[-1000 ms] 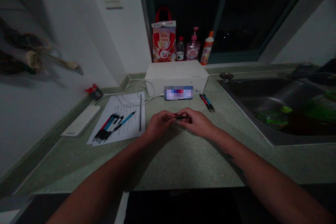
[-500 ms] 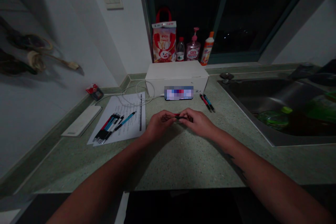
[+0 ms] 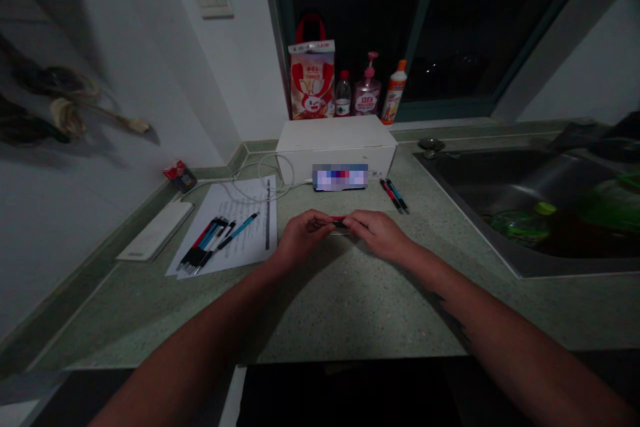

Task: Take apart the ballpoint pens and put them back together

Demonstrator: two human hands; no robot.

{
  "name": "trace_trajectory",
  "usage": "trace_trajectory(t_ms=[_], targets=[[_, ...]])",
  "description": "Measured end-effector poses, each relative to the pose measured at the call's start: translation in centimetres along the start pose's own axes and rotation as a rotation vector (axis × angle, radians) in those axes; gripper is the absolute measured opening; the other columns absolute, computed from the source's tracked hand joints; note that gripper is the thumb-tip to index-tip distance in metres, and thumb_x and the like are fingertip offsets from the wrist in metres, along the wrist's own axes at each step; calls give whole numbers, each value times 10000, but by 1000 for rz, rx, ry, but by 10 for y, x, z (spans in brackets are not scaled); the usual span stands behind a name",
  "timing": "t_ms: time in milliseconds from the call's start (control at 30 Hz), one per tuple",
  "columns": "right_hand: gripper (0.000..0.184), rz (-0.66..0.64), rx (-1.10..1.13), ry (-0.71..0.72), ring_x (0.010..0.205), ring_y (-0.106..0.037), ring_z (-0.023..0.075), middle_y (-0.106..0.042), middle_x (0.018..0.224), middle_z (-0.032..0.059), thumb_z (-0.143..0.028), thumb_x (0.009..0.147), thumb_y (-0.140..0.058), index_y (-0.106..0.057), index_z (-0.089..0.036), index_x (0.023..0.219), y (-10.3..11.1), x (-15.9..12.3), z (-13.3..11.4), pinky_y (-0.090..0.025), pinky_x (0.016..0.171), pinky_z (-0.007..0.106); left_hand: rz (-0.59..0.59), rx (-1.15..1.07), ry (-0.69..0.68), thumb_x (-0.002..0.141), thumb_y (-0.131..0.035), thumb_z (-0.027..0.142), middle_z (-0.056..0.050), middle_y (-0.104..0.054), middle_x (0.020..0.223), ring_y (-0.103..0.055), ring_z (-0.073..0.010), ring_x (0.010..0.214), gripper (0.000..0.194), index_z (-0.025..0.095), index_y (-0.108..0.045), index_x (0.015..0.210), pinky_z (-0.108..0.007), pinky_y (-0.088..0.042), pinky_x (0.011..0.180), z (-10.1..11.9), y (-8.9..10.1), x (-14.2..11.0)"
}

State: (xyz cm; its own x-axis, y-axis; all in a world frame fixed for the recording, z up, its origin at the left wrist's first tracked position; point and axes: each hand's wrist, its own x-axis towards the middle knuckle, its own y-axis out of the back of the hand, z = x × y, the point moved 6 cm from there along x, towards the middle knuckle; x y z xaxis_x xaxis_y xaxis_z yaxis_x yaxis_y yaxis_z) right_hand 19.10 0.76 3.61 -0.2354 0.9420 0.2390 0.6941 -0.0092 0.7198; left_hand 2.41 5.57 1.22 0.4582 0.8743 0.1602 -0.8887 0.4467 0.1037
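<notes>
Over the middle of the counter, my left hand [image 3: 307, 233] and my right hand [image 3: 375, 230] meet fingertip to fingertip. Both are closed on a small red and black pen [image 3: 339, 219], held level between them. Fingers cover its ends, so I cannot tell whether it is whole or in parts. To the left, several pens [image 3: 205, 243] in red, blue, white and black lie on printed sheets of paper [image 3: 260, 233]. Two more pens [image 3: 394, 196], one red and one blue, rest right of a phone [image 3: 340, 178] with a lit, blurred screen.
Behind the phone stands a white box [image 3: 337, 137]. A cable [image 3: 260, 199] runs left from the phone past a white flat case [image 3: 156, 230]. At the right is a sink [image 3: 480, 227] with a green bottle in it. Bottles [image 3: 367, 95] and a red bag line the windowsill.
My right fingers have shifted slightly on the pen. More of its red part now shows between the hands, and the dark part shows less. Everything else stays put.
</notes>
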Motion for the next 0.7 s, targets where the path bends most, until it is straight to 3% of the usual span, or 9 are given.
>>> trace_trajectory(t_ms=[100,200,267,400,533,700], targets=[[255,33,11,-21,738,-622,170,-715,908,29,-369,918,-660,-661,-235,1134,2,0,2,-423,676,298,8,-4,-3,742,-811,408,-62,-763,843,-716,-174,767,298,169,-673,855,-325,-577,751,-1,1,1],[165,29,-18,-27,735,-616,174,-710,862,30,-348,938,-625,-675,-220,1030,3,0,1,-420,673,300,7,-11,-2,749,-809,395,-59,-760,833,-716,-175,761,283,170,-671,853,-328,-579,748,-1,0,0],[206,2,-27,-12,762,-624,181,-717,858,40,-354,991,-536,-690,-222,953,2,0,0,-422,695,310,1,-6,-8,764,-800,380,-58,-760,832,-716,-174,765,263,172,-671,860,-331,-584,751,1,0,0],[239,24,-3,-29,752,-628,174,-725,931,44,-371,913,-660,-675,-231,1105,3,0,0,-424,678,300,4,-7,2,769,-794,354,-52,-764,839,-718,-170,771,235,174,-672,860,-321,-587,754,2,-1,-1],[211,6,-30,4,769,-624,181,-714,866,45,-368,983,-545,-692,-217,961,2,0,-1,-422,702,310,2,-5,18,773,-787,324,-53,-765,842,-712,-163,769,209,171,-682,869,-309,-580,747,2,-1,-2],[225,19,4,-14,750,-617,171,-721,925,33,-378,916,-660,-680,-236,1089,4,0,2,-427,688,299,2,1,15,769,-785,332,-55,-773,843,-709,-166,757,204,175,-692,860,-316,-580,744,4,-1,-2]])
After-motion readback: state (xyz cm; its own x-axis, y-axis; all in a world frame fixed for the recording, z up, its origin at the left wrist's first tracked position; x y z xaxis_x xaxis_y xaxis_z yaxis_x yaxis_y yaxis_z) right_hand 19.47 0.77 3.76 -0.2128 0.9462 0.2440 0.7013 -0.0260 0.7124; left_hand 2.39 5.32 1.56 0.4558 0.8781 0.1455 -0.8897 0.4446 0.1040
